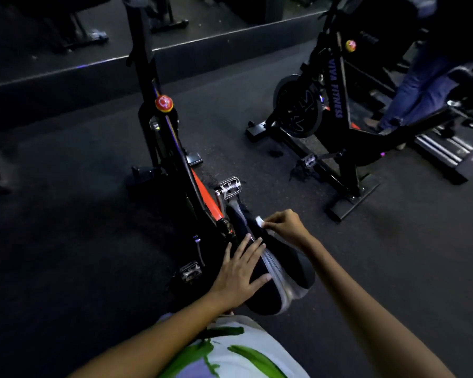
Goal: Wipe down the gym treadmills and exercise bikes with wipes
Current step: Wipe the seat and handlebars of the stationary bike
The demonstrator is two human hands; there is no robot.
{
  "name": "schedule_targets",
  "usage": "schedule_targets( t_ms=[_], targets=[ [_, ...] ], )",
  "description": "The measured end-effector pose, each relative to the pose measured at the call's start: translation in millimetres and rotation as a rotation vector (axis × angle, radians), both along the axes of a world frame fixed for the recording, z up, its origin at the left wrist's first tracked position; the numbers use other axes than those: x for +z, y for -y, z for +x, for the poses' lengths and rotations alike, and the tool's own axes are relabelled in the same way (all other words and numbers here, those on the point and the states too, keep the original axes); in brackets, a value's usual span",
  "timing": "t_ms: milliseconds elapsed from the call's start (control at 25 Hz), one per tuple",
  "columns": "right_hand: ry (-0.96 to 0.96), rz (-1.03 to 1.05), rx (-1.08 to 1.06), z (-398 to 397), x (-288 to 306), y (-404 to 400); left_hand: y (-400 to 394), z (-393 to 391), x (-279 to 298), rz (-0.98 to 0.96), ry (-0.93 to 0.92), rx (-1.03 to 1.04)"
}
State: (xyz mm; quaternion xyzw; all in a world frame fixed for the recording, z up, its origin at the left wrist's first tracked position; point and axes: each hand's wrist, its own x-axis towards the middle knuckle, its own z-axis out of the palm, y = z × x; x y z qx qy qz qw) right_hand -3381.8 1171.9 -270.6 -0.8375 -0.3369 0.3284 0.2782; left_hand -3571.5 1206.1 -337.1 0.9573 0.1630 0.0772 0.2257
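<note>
1. Left hand [239, 271] laid flat, palm down, fingers straight and spread, thumb splayed out to the right.
2. Left forearm bare, running from the near left up and rightward to the wrist, nearly straight.
3. Right hand [284, 226] set farther and a little to the right of the left, fingers curled, thumb and fingertips pinching a small white wipe [260, 221] (only a corner of it shows).
4. Right forearm bare, reaching in from the near right toward the far left, wrist bent slightly down.
5. Hands close together but apart, not touching each other.
</note>
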Motion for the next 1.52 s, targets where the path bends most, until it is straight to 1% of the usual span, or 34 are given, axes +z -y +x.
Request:
schedule_targets(
  t_ms=[80, 160, 200, 280, 360, 480, 600, 760, 920, 1160, 1360, 1440, 1520],
  targets=[
    [0.035, -0.106, 0.022, 1, 6, 11, -9, -2, 2, -0.033, 0.024, -0.036],
    [0.077, -0.186, 0.037, -4, 16, 13, -23, -5, 12, -0.121, -0.023, -0.089],
    [0.099, -0.190, 0.011, -9, 20, 10, -31, -7, 19, -0.142, -0.066, -0.130],
    [0.116, -0.133, -0.099, -23, 29, 2, -46, -10, 37, -0.136, -0.131, -0.213],
    [0.145, -0.061, -0.198, -38, 39, -10, -63, -13, 52, -0.165, -0.126, -0.221],
    [0.177, 0.001, -0.249, -55, 51, -32, -92, -17, 66, -0.192, -0.017, -0.161],
    [0.183, 0.058, -0.272, -76, 64, -56, -125, -31, 81, -0.191, -0.003, -0.110],
    [0.193, 0.123, -0.280, -105, 77, -93, -169, -56, 98, -0.190, 0.080, -0.025],
    [0.209, 0.188, -0.232, -137, 86, -137, -214, -91, 115, -0.205, 0.136, 0.093],
    [0.314, 0.330, -0.022, -180, 122, -222, -281, -131, 140, -0.175, 0.244, 0.267],
    [0.336, 0.504, 0.075, -194, 160, -308, -357, -135, 161, -0.129, 0.339, 0.396],
    [0.334, 0.578, 0.074, -193, 173, -345, -392, -133, 168, -0.114, 0.375, 0.412],
    [0.293, 0.659, 0.062, -188, 183, -385, -433, -127, 178, -0.080, 0.396, 0.424]
  ],
)
